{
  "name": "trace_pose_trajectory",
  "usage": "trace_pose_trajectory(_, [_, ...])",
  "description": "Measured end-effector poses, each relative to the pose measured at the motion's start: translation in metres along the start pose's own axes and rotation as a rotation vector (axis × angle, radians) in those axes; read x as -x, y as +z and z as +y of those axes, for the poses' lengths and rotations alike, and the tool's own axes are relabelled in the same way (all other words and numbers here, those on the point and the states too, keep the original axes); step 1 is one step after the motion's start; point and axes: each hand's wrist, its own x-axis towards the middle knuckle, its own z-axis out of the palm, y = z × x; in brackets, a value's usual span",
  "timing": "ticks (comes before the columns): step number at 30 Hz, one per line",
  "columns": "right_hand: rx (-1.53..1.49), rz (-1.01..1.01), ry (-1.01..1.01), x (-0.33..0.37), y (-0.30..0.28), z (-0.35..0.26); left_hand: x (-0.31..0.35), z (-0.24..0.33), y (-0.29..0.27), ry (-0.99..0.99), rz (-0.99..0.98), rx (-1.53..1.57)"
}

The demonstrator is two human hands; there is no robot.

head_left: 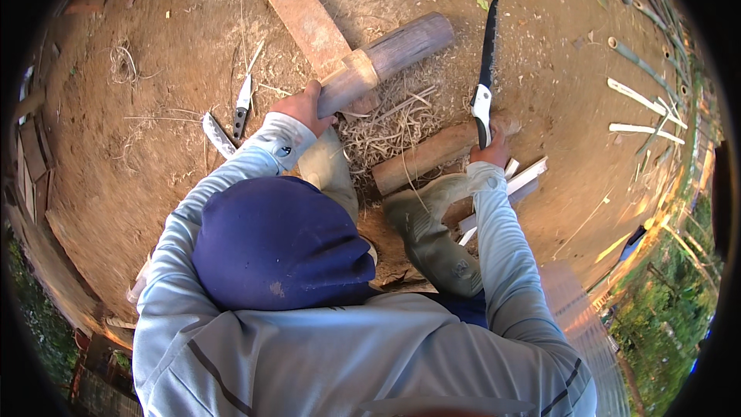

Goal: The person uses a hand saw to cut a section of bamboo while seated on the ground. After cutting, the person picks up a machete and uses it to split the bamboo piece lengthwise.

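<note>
My left hand is closed round the near end of a thick bamboo section, which slants away to the right with a pale ring at its joint. In my right hand is the black-and-white handle of a pruning saw. Its dark toothed blade points away from me, apart from the bamboo. The bamboo's middle lies over a reddish plank. Left of my left hand, a knife with a dark, holed handle lies on the ground beside a whitish sheath-like piece.
Curly shavings cover the ground between my boots. A brown half-round log lies before my right boot, beside pale split pieces. Split strips and bamboo poles lie far right. Dark blue cloth bulges up close.
</note>
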Motion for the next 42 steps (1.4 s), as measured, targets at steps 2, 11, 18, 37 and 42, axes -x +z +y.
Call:
trace_pose_trajectory(2, [0.025,0.028,-0.034,0.0,0.005,0.007,-0.002,-0.002,0.003,0.011,0.018,0.011])
trace_pose_trajectory(11, [-0.059,0.016,0.029,0.001,0.001,0.002,-0.023,-0.021,-0.004,0.069,0.042,0.053])
trace_pose_trajectory(18, [-0.076,0.223,-0.26,-0.029,-0.006,-0.055,-0.071,-0.076,-0.016,0.184,-0.071,0.323])
trace_pose_trajectory(37, [-0.779,-0.209,-0.18,-0.167,0.041,-0.208,-0.039,-0.096,-0.015,0.046,0.019,0.431])
trace_pose_trajectory(42, [-0.791,-0.139,-0.217,-0.152,0.04,-0.19,-0.004,-0.075,-0.017,0.045,-0.025,0.29])
